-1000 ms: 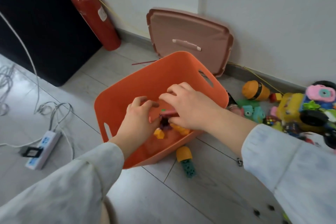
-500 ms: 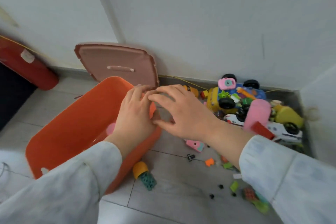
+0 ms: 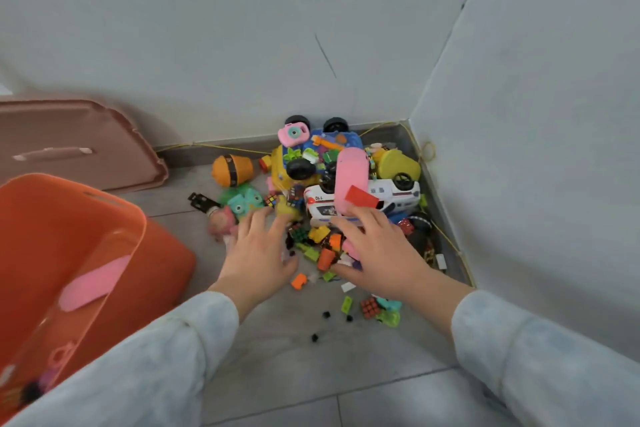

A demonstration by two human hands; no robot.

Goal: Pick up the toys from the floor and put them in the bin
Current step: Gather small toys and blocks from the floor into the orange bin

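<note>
— Fingers [image 3: 266, 218] on both hands are spread apart, palms down, clamped on nothing. See it?

— Yes. Start big, though: where is everything?

— Orange bin [image 3: 104, 218] stands at the person's left, tipped toward us, with a pink piece [image 3: 91, 282] lying inside and a few small bits in its bottom corner. Its brown lid [image 3: 79, 142] leans against the wall behind. Most toys are still heaped in the room's corner.

— What's in that heap?

— A white police car [image 3: 388, 196] with a long pink toy [image 3: 351, 172] across it, a yellow dome-shaped piece [image 3: 398, 165], an orange barrel figure [image 3: 232, 170], a teal owl-like toy [image 3: 244, 201], a pink toy camera [image 3: 293, 134]. In front lies a scatter of small bricks [image 3: 325, 246].

— And the hands?

— Left hand [image 3: 258, 255] hovers near the teal toy; right hand [image 3: 377, 250] sits over the bricks, fingertips reaching the police car's edge. Whether either is touching anything, I can't tell.

— So which step?

— Reaching for another load, I'd say. The task looks barely begun.

— What next?

— Probably cupping both hands around the loose bricks and scooping inward, or closing on the car. Small pieces could slip between open fingers, so they'd need to come together before lifting toward the bin.
</note>
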